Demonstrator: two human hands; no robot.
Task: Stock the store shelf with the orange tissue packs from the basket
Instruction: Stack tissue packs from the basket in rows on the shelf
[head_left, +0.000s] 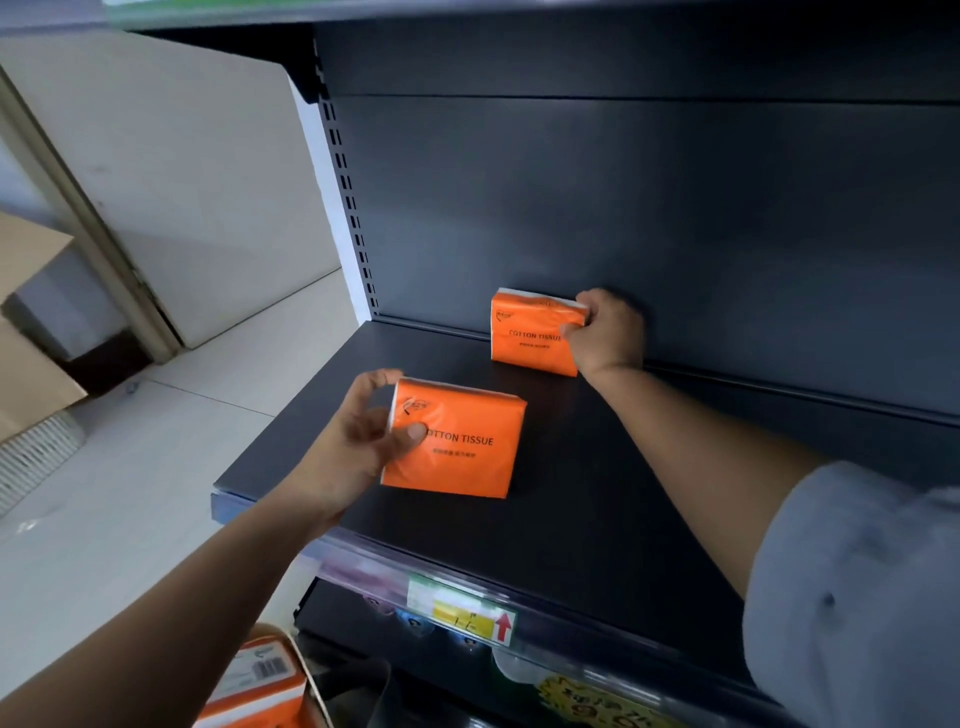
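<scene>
The person was in the middle of placing packs, with 2 orange tissue packs in hand at once over the dark shelf (597, 467). The right hand (610, 332) reached to the back of the shelf and pinched the right end of the rear tissue pack (532, 335), fingers over the top edge and thumb on the printed front. That pack stood upright on its long edge, up against or just in front of the back panel (675, 208); whether it touched the panel could not be told. The left hand (358, 441) gripped the front tissue pack (462, 441) by its left end, thumb pressed on the face and fingers curled behind, holding it tilted near the shelf's front; whether its lower edge rested on the shelf was unclear.

More packs showed in the basket (260, 686) at the bottom left, so the stocking looked barely begun, with the rest of the shelf bare.

The next move probably called for the right hand to release the rear pack once it stood steady, and for the left to carry its pack back and stand it beside or in front of the first, label facing outward. The soft wrapping could let a pack topple if released while leaning.
</scene>
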